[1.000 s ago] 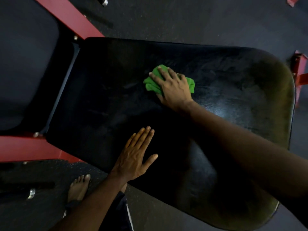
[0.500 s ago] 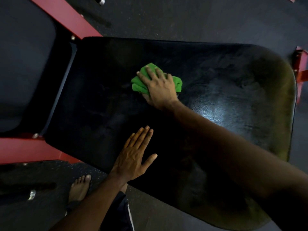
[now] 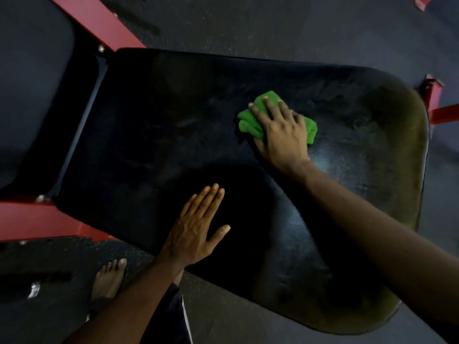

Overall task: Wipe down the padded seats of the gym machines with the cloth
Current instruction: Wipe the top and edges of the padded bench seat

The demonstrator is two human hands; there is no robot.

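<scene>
A wide black padded seat fills the middle of the head view. My right hand presses a bunched green cloth flat onto the pad, right of its centre, fingers spread over the cloth. My left hand rests palm down on the near edge of the same pad, fingers apart, holding nothing. A wet sheen shows on the pad just right of the cloth. The pad's right end looks worn and yellowish.
Red steel frame bars run at the upper left and lower left, with another dark pad at the far left. More red frame sits off the seat's right end. My bare foot stands on the dark rubber floor below the seat.
My right hand slid the cloth left across the pad, then back to the right, past where it started. My left hand stayed planted on the near edge.
</scene>
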